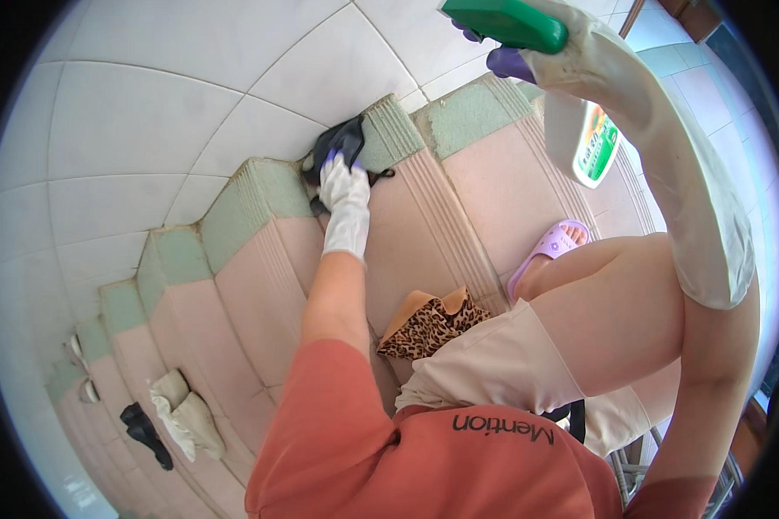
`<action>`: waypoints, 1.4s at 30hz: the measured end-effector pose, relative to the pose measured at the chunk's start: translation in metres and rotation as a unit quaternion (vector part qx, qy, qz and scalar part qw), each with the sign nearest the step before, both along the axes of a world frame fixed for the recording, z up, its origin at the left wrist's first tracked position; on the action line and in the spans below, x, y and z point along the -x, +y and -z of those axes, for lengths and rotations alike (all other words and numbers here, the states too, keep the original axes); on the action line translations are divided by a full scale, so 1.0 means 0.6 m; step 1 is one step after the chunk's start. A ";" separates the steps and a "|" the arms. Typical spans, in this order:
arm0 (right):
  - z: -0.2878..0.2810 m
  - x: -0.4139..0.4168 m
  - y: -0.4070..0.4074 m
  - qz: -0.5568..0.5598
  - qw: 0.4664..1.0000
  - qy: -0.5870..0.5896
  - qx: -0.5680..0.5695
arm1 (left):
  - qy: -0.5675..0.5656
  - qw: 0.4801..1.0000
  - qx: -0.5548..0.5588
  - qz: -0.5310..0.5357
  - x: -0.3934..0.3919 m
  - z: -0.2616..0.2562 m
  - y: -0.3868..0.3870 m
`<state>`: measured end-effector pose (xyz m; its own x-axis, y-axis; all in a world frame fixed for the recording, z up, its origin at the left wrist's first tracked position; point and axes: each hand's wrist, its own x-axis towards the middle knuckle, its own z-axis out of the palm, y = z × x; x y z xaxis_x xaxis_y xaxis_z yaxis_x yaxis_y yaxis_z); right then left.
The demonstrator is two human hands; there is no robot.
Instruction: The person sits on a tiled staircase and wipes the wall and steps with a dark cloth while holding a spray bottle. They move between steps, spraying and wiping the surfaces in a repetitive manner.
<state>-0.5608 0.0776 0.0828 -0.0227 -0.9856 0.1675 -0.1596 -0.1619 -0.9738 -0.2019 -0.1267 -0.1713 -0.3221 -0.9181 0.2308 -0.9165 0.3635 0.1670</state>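
Observation:
My left hand [344, 185], in a white rubber glove with purple fingertips, grips a soft black article [339, 137] in the corner of a stair step by the wall. A dark strap with a small loop sticks out beside it; whether it is a bag or a shoe I cannot tell. At the upper right my right hand [516, 61], gloved alike, is raised around the green trigger head of a white spray bottle [565, 139]. The bottle hangs tilted below the hand, its label green and orange. The nozzle end is cut off by the picture's top edge.
Pink and green tiled stairs [415, 227] with ridged edges run along a white tiled wall [149, 123]. Near my leg lies a leopard-print article [435, 324] with tan lining. Farther left are black shoes [144, 434] and a cream cloth item [188, 415]. My foot wears a purple slide [548, 250].

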 end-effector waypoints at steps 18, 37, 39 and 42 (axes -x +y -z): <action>-0.012 0.065 0.060 -0.006 0.988 -0.131 0.083 | -0.104 0.988 -0.100 0.052 -0.008 -0.028 0.280; 0.021 0.066 0.066 -0.016 0.997 -0.052 0.062 | -0.048 0.997 -0.021 0.050 0.062 0.011 0.149; 0.021 0.060 0.060 0.002 0.999 -0.037 0.038 | -0.049 0.996 -0.012 0.073 0.059 0.007 0.150; 0.018 0.048 0.047 -0.023 0.991 -0.082 0.107 | -0.011 0.993 -0.003 0.114 0.047 -0.004 0.165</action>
<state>-0.5894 0.1058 0.0721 -0.0230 -0.9286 0.3704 0.0096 -0.3707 -0.9287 -0.2300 -0.0277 -0.1690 -0.5266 -0.8225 0.2149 -0.8143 0.5607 0.1503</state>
